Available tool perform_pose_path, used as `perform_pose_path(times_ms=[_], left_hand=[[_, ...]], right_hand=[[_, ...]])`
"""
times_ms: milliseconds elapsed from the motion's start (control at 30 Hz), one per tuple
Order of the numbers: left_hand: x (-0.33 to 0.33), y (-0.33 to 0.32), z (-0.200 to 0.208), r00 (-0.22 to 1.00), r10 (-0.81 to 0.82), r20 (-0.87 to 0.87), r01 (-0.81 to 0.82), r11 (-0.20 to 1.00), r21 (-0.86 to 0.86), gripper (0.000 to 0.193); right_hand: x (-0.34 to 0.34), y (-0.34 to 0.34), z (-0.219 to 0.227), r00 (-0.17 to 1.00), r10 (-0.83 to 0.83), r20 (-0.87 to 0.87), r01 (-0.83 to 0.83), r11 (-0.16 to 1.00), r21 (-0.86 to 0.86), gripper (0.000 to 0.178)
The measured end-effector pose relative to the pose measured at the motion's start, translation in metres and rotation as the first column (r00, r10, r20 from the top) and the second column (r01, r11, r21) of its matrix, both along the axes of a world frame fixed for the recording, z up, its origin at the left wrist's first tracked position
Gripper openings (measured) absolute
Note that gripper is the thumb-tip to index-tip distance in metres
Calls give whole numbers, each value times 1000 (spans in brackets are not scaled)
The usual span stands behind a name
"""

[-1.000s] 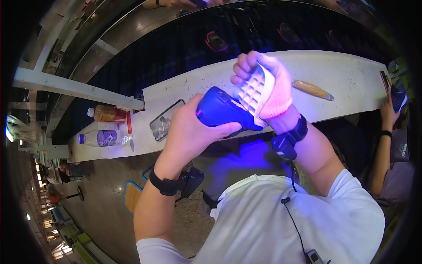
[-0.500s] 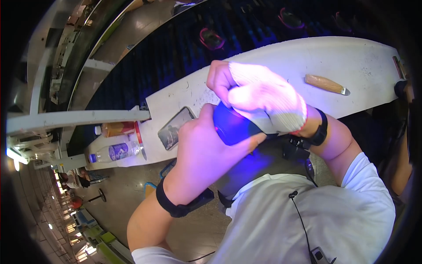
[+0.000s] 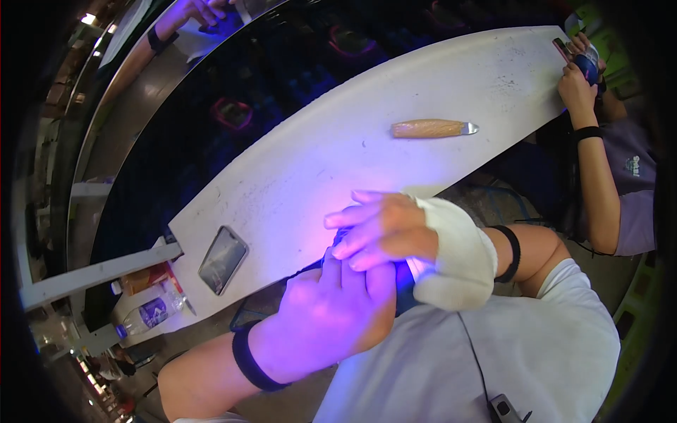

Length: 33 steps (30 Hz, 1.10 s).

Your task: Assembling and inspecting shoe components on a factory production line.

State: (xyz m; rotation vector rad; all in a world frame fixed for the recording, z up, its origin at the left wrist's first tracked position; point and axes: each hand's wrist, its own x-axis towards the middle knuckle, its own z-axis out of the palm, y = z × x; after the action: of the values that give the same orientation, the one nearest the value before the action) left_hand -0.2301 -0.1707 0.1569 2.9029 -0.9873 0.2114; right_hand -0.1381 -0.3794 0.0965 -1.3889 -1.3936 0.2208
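Close to my body, just off the table's near edge, a dark blue rounded piece (image 3: pixel 404 277) is held between my hands. Most of it is hidden behind fingers, so its kind cannot be told. My left hand (image 3: pixel 338 307) is closed on it, knuckles up. My right hand (image 3: pixel 398 229) wears a white knit glove (image 3: pixel 457 261) that leaves the fingers bare. Its bent fingers lie over the top of the piece and touch the fingers of my left hand. Violet light falls on both hands.
On the white table (image 3: pixel 317 162) lie a wooden-handled short-bladed knife (image 3: pixel 431 128) and a phone (image 3: pixel 223 259). A clear bottle (image 3: pixel 151 314) and an orange-filled bottle (image 3: pixel 141 280) rest at the left end. At far right a co-worker's hand (image 3: pixel 578 92) holds a dark blue rounded thing (image 3: pixel 587 65).
The view has turned to the right, bringing the co-worker into sight. My right hand has come down over the left, and the blue piece, broadly visible before, is now mostly covered.
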Motion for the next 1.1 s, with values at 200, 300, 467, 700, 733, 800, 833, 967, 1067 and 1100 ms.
perform_pose_path(times_ms=[200,300,467,700,733,800,833,967,1067,1100], left_hand=[[-42,41,18,961,41,-274,-108,966,-235,85],[-100,41,-20,805,131,-579,-512,648,-564,114],[-144,34,-60,669,275,-690,-743,248,-621,94],[-147,11,-75,513,351,-784,-767,-224,-602,63],[-144,14,-78,527,366,-767,-739,-247,-626,56],[-143,27,-85,571,391,-722,-735,-148,-661,51],[-141,35,-88,607,405,-684,-735,-41,-677,47],[-132,58,-88,725,374,-579,-660,136,-739,51],[-111,53,-69,753,330,-569,-647,217,-731,55],[-107,50,-58,787,310,-534,-607,234,-759,55]], right_hand=[[-32,7,-33,976,-176,131,196,966,-167,98],[-47,27,-44,941,-287,178,307,946,-101,103],[-67,54,-49,940,-243,241,282,948,-145,93],[-81,64,-47,905,-268,330,345,917,-200,83],[-83,67,-46,906,-289,308,358,913,-196,81],[-85,66,-42,914,-278,295,347,913,-213,81],[-82,64,-43,922,-276,274,342,909,-237,82],[-46,49,-53,824,-237,515,385,900,-202,79],[-33,29,-100,908,-202,368,253,963,-96,76],[-39,28,-101,908,-249,336,274,961,-26,73]])
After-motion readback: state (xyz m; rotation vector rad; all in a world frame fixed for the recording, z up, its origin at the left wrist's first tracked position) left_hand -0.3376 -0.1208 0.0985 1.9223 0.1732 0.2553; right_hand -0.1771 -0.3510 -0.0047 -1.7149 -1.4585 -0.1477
